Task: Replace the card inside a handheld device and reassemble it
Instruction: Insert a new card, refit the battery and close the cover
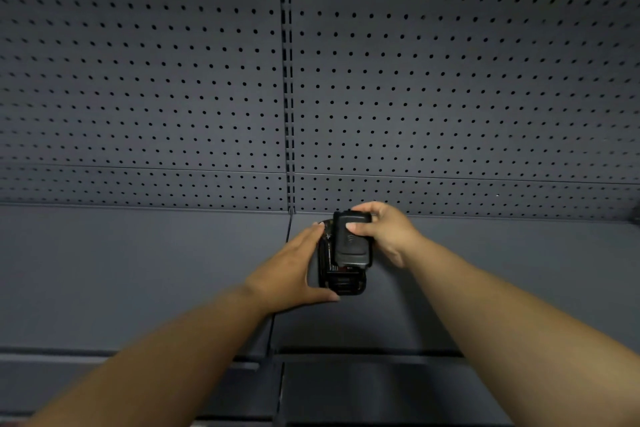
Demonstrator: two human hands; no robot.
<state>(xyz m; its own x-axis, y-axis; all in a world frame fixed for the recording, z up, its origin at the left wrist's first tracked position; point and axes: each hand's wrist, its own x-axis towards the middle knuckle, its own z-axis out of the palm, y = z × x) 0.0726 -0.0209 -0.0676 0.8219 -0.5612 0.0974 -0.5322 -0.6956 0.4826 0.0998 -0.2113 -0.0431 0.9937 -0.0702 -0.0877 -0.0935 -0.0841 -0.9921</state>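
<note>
Head view: black plastic handheld device (341, 282) lies flat on the dark grey metal shelf (138, 270), its back open and facing up w/ inner parts showing at the near end, prob so the cover can seat from above. Black rounded back cover (351, 246) sits over its far half, pinched by right hand (388, 232), thumb on top. Left hand (291, 274) is spread open, braced against the device's left side, likely to stop it sliding. Grey pegboard wall (173, 80) behind. Card not visible.
</note>
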